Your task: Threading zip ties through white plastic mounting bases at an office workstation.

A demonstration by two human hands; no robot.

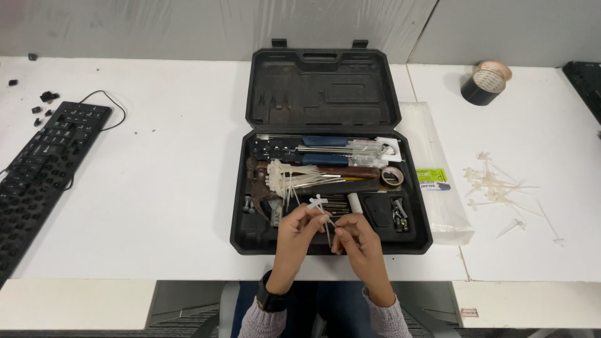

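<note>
An open black tool case (pixel 256 235) lies on the white table in front of me. My left hand (pixel 295 235) and my right hand (pixel 360 241) meet over the case's front edge, both pinching one white cable tie (pixel 319 203) whose head sticks up between them. A bundle of white cable ties (pixel 291 178) lies across the tools inside the case, just beyond my fingers. A black watch is on my left wrist.
The case holds blue-handled pliers (pixel 322 150), a wooden-handled tool, a tape roll (pixel 392 177) and bolts. A clear bag of ties (pixel 438 181) lies right of the case, with loose ties (pixel 494 188) beyond it. Tape rolls (pixel 485 81) sit far right, a black keyboard (pixel 44 169) left.
</note>
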